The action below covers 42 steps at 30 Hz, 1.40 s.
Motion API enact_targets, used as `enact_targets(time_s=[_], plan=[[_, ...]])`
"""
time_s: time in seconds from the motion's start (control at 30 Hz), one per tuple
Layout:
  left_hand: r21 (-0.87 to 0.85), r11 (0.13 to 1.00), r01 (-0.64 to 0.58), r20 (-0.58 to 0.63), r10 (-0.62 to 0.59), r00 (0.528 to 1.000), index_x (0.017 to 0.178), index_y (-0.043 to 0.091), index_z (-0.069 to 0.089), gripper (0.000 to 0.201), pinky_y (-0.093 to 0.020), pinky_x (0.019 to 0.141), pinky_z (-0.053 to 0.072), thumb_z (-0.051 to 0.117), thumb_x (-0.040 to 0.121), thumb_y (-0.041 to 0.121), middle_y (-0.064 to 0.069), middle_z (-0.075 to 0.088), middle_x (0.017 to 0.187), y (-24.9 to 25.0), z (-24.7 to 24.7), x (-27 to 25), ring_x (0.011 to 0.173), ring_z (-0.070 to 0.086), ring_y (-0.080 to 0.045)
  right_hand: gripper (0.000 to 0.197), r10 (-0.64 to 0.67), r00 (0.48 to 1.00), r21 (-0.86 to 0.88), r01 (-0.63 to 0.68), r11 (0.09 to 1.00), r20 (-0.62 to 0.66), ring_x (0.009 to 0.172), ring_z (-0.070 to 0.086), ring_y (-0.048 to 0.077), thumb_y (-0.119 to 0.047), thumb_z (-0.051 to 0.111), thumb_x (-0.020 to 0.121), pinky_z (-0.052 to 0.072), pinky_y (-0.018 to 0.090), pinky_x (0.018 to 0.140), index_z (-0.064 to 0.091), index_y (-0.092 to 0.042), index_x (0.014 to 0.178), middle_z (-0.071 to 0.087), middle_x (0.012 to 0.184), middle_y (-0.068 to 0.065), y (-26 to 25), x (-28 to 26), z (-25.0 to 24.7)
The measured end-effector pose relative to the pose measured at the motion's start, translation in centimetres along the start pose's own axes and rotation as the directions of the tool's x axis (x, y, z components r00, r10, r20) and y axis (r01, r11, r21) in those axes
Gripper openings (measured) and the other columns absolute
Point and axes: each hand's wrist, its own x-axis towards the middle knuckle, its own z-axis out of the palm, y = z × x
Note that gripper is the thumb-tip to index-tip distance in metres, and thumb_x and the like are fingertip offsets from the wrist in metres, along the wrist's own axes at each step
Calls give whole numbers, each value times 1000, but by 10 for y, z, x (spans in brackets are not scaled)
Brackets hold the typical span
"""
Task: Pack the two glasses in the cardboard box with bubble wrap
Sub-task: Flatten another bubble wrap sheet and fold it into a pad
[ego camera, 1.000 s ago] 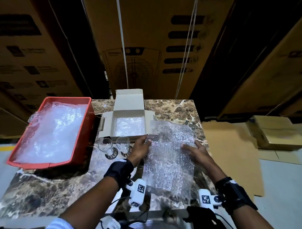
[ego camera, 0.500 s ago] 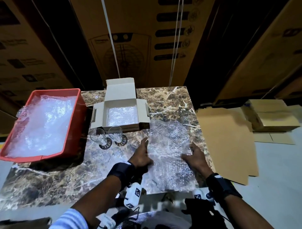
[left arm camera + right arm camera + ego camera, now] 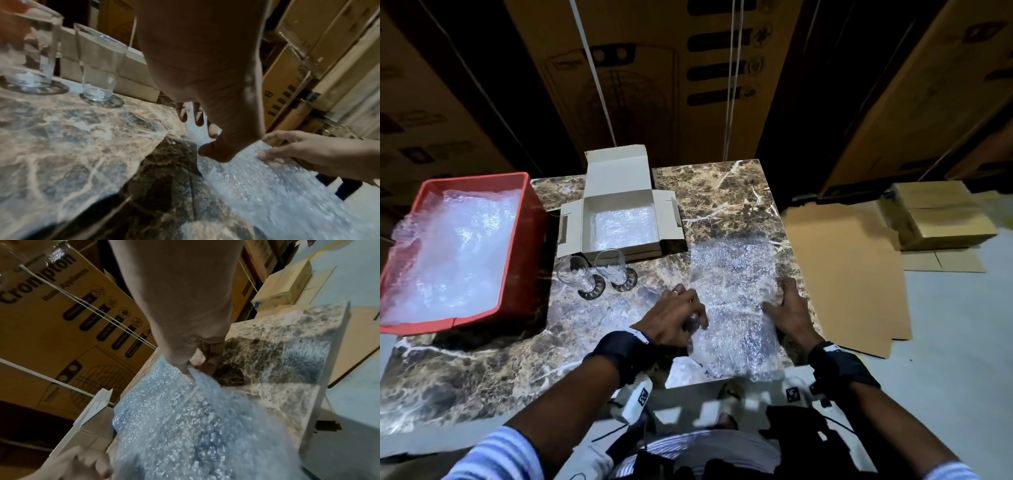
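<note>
Bubble wrap sheet [image 3: 732, 301], limp, light, slippery, flat on counter [image 3: 482, 359] right of cardboard box [image 3: 619, 219]; left hand [image 3: 674, 317] and right hand [image 3: 789, 311] pinching opposite side edges; fragile glasses [image 3: 599, 274] before box, best grasped round walls.

The bench [image 3: 726, 202] is brown marble veined in white and cream. Left of it, a red tray [image 3: 524, 240] holds clear, silvery wrap. On the bench the cardboard box [image 3: 616, 171] is pale grey-white; the two glasses [image 3: 592, 274] are clear; the bubble wrap [image 3: 732, 301] is transparent, glinting white. Right of the bench lies plain tan cardboard [image 3: 842, 274]
</note>
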Motion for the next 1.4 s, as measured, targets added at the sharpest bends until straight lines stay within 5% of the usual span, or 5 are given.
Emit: enact_targets(time_s=[0.3, 0.5, 0.7, 1.03, 1.4], plan=[[168, 981, -97, 163, 69, 984, 97, 34, 71, 29, -41, 88, 37, 70, 69, 42, 11, 46, 110, 8, 17, -14, 102, 43, -18, 72, -134, 986, -127, 146, 981, 104, 46, 47, -2, 0, 66, 93, 41, 15, 45, 36, -32, 150, 62, 88, 2, 4, 1, -15], [-321, 938, 130, 41, -123, 991, 81, 21, 62, 15, -33, 80, 42, 62, 87, 34, -2, 65, 83, 13, 16, -10, 80, 56, -13, 38, -201, 948, -265, 266, 927, 248, 117, 61, 22, 1, 46, 101, 47, 35, 100, 67, -14, 129, 62, 136, 10, 0, 1, -32], [-807, 555, 202, 23, -311, 950, 109, 16, 60, 9, -27, 67, 55, 54, 101, 17, -10, 70, 94, 15, -2, -1, 81, 67, -19, 18, -188, 922, -286, 292, 913, 338, 92, 62, 19, 3, 68, 92, 53, 37, 89, 76, -10, 102, 65, 102, 1, -4, 9, -53], [-825, 540, 164, -112, -442, 890, 140, 10, 47, 48, -44, 100, 50, 53, 106, 43, -17, 64, 128, -5, 5, 22, 116, 63, -29, 33, -77, 842, -160, 190, 969, 534, 90, 46, 10, -12, 83, 80, 38, 15, 77, 52, -20, 82, 46, 98, -5, 2, 8, -60], [-891, 404, 207, 24, -413, 910, 143, 26, 52, 70, -32, 101, 54, 77, 86, 57, 2, 60, 143, -11, 3, 57, 123, 62, -11, 44, -137, 984, 160, 118, 980, 113, 53, 45, 13, -41, 67, 98, 37, 30, 59, 49, -20, 63, 46, 57, -4, 8, 20, -23]])
